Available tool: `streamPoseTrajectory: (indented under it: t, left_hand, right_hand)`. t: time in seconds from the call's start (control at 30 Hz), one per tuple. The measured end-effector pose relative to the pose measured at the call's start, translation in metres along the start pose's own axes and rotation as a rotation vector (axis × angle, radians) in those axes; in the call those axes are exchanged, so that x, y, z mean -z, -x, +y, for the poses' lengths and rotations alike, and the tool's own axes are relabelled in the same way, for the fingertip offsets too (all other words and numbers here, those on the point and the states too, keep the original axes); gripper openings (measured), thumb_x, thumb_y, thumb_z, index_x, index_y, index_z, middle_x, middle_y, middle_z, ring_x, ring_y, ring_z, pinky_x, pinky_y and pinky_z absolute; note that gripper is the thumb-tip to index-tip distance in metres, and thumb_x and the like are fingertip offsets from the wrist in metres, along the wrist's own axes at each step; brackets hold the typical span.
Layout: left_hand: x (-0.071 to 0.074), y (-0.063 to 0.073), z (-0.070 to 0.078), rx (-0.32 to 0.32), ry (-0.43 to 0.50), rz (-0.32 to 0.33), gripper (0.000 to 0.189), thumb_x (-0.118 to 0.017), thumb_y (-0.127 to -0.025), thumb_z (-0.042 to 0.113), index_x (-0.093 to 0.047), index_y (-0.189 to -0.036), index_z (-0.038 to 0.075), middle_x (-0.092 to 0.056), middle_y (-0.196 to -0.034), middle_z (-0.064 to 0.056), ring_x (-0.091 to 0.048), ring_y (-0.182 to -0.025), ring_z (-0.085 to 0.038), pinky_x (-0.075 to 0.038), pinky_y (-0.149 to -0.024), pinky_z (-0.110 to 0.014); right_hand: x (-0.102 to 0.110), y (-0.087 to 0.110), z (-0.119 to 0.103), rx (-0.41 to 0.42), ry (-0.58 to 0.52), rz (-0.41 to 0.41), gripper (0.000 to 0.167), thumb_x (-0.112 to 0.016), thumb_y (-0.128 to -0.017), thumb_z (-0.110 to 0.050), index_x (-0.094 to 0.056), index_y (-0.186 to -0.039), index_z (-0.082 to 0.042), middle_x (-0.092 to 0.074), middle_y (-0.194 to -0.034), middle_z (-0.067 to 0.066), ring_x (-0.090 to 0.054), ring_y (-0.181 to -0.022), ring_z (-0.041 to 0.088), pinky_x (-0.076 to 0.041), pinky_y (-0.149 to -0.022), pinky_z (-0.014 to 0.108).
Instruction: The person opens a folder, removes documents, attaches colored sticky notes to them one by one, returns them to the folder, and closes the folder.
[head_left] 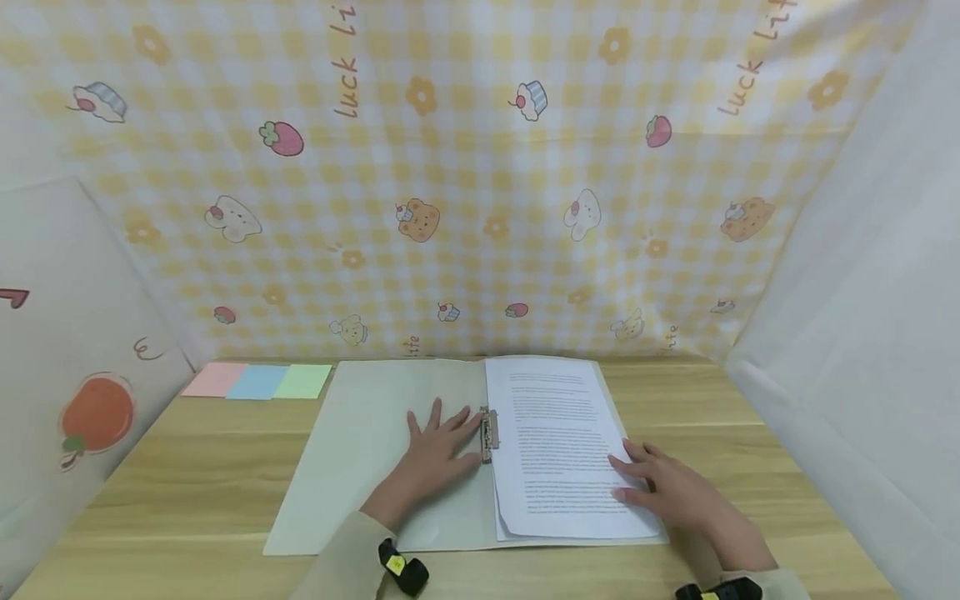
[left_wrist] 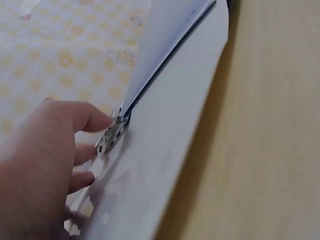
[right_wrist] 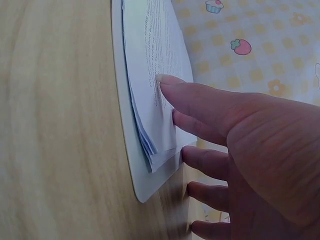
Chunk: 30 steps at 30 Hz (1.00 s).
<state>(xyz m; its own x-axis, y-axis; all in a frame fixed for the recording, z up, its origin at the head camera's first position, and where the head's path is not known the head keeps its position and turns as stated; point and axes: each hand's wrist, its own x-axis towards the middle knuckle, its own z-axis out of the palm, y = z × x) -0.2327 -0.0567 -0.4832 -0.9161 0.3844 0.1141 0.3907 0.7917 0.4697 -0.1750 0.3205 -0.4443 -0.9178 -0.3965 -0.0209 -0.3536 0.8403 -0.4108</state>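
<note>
An open white folder [head_left: 390,450] lies flat on the wooden table. At its spine a metal clip [head_left: 489,435] sits beside a stack of printed sheets [head_left: 555,450], which covers the folder's right half. My left hand [head_left: 431,458] is spread over the bare left half, with fingertips and thumb at the clip. In the left wrist view, thumb and fingers are around the metal clip [left_wrist: 111,136], without a clear grip. My right hand [head_left: 671,487] rests at the sheets' right edge. In the right wrist view its thumb lies on the printed sheets [right_wrist: 157,90], fingers extended past the edge.
Pink [head_left: 213,380], blue [head_left: 257,382] and green paper squares [head_left: 303,381] lie overlapping at the table's back left. A yellow checked cloth [head_left: 465,183] hangs behind the table [head_left: 172,500]. White sheeting [head_left: 862,292] stands on both sides.
</note>
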Motion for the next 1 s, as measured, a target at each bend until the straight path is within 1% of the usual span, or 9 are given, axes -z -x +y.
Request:
streamPoseTrajectory:
  t: [0.13,0.23,0.3,0.4,0.53,0.7,0.8,0.9,1.0]
  left_hand:
    - [0.006,0.006,-0.005,-0.097,0.085,0.014,0.049,-0.060,-0.096,0.046,-0.063,-0.138,0.021,-0.055,-0.150,-0.008,-0.023,-0.151,-0.051,0.009,-0.108,-0.084]
    - [0.009,0.010,-0.008,-0.159,0.104,0.003,0.038,-0.062,-0.097,0.044,-0.071,-0.127,0.024,-0.061,-0.144,-0.005,-0.032,-0.150,-0.045,0.010,-0.108,-0.084]
    - [0.011,0.012,-0.008,-0.188,0.087,-0.013,0.034,-0.062,-0.096,0.046,-0.073,-0.123,0.027,-0.063,-0.141,-0.001,-0.036,-0.149,-0.040,0.008,-0.110,-0.083]
    - [0.016,0.017,-0.007,-0.229,0.008,-0.038,0.037,-0.059,-0.096,0.052,-0.073,-0.124,0.032,-0.064,-0.140,0.003,-0.041,-0.148,-0.035,0.000,-0.112,-0.082]
    - [0.020,0.025,-0.006,-0.270,-0.089,-0.071,0.043,-0.052,-0.097,0.060,-0.069,-0.129,0.035,-0.062,-0.142,0.003,-0.044,-0.146,-0.034,-0.006,-0.113,-0.082]
    - [0.025,0.036,-0.004,-0.285,-0.084,-0.151,0.048,-0.049,-0.098,0.062,-0.061,-0.138,0.037,-0.057,-0.147,0.001,-0.040,-0.149,-0.032,-0.003,-0.117,-0.078]
    - [0.027,0.042,0.001,-0.278,-0.111,-0.184,0.056,-0.049,-0.097,0.065,-0.054,-0.145,0.037,-0.053,-0.152,0.002,-0.034,-0.152,-0.034,0.000,-0.118,-0.076]
    - [0.029,0.050,0.012,-0.229,-0.172,-0.184,0.064,-0.048,-0.094,0.070,-0.048,-0.149,0.037,-0.047,-0.157,0.000,-0.026,-0.153,-0.042,0.000,-0.116,-0.078]
    - [0.029,0.059,0.026,-0.131,-0.240,-0.156,0.069,-0.046,-0.091,0.075,-0.047,-0.150,0.039,-0.044,-0.160,-0.007,-0.022,-0.152,-0.051,-0.004,-0.114,-0.081]
  right_hand:
    - [0.001,0.000,-0.001,-0.004,0.011,-0.005,0.060,-0.067,-0.092,-0.051,-0.064,-0.137,-0.012,-0.047,-0.152,0.028,-0.042,-0.136,0.059,-0.041,-0.103,0.069]
    - [0.001,0.001,-0.002,-0.012,0.025,-0.007,0.060,-0.066,-0.092,-0.052,-0.063,-0.138,-0.013,-0.047,-0.152,0.028,-0.042,-0.136,0.060,-0.042,-0.102,0.070]
    - [0.001,0.001,-0.004,-0.022,0.031,-0.010,0.060,-0.065,-0.093,-0.053,-0.063,-0.138,-0.014,-0.046,-0.152,0.027,-0.042,-0.136,0.060,-0.042,-0.102,0.070]
    - [0.001,0.001,-0.005,-0.030,0.037,-0.018,0.060,-0.063,-0.094,-0.053,-0.062,-0.139,-0.013,-0.045,-0.153,0.028,-0.040,-0.137,0.060,-0.042,-0.101,0.072]
    - [0.001,0.000,-0.006,-0.046,0.026,-0.031,0.061,-0.063,-0.094,-0.053,-0.061,-0.140,-0.012,-0.042,-0.155,0.027,-0.038,-0.138,0.060,-0.041,-0.102,0.072]
    - [0.001,0.000,-0.008,-0.040,0.032,-0.032,0.061,-0.064,-0.093,-0.052,-0.062,-0.140,-0.013,-0.043,-0.154,0.028,-0.039,-0.137,0.061,-0.041,-0.101,0.071]
    - [0.001,0.000,-0.008,-0.033,0.039,-0.028,0.060,-0.065,-0.093,-0.052,-0.062,-0.139,-0.012,-0.043,-0.154,0.029,-0.040,-0.136,0.060,-0.042,-0.101,0.071]
    - [0.001,0.001,-0.007,-0.044,0.027,-0.029,0.060,-0.064,-0.093,-0.051,-0.061,-0.139,-0.012,-0.043,-0.155,0.028,-0.039,-0.137,0.060,-0.041,-0.102,0.071]
    - [0.000,0.001,-0.006,-0.053,0.011,-0.039,0.060,-0.064,-0.094,-0.051,-0.061,-0.140,-0.013,-0.042,-0.156,0.027,-0.037,-0.138,0.062,-0.040,-0.102,0.072]
